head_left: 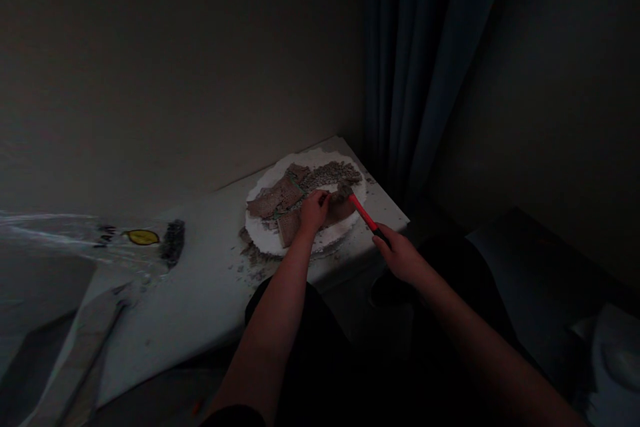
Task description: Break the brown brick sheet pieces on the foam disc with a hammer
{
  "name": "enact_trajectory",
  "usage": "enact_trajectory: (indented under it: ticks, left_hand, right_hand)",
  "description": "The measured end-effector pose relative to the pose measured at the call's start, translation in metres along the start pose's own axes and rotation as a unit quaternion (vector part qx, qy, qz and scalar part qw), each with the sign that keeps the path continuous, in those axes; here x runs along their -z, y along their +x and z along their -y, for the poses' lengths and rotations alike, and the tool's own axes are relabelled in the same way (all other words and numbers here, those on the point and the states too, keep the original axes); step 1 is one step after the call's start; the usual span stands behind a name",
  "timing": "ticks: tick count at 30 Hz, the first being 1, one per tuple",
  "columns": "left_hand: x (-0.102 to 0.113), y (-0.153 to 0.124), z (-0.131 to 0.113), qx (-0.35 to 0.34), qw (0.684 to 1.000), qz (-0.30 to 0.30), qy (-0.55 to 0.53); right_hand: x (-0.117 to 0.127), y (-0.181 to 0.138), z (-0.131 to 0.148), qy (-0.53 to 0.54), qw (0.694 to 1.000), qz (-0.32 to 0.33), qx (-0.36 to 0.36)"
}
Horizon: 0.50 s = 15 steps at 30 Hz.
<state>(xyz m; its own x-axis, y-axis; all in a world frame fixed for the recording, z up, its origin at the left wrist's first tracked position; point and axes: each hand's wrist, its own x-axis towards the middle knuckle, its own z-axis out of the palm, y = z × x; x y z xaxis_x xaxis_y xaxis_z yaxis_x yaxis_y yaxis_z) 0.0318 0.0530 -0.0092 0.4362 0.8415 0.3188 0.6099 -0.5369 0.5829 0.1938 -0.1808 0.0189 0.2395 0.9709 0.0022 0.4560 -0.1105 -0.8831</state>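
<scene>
My right hand (395, 250) is wrapped round the black grip of a hammer (364, 211) with a red handle. The hammer's head rests on or just above a brown piece at the right of a round white board (260, 233). My left hand (315, 208) is closed beside the hammer head, its fingertips pinched at the brown material; what they hold is too dark to make out. Flat brown tile-like slabs (273, 201) lie on the board's left part. Small broken chips (333, 173) are heaped along its far side.
The board lies on a white table (200, 293), with crumbs (253, 253) scattered around it. Clear plastic packaging with a yellow label (143, 237) is at the left. A blue curtain (410, 67) hangs behind the table's right corner. My dark-clad legs are below.
</scene>
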Motion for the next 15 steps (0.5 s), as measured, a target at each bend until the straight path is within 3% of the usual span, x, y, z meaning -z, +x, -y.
enact_trajectory:
  ticks: [7,15]
  left_hand:
    - [-0.003,-0.001,-0.001,0.015,1.0,0.009,0.014]
    - [-0.008,0.001,-0.001,0.019,1.0,0.018,0.003]
  right_hand:
    - [-0.015,0.019,0.049,-0.071,0.997,-0.011,-0.014]
    - [-0.02,0.013,0.063,-0.119,0.993,-0.009,-0.026]
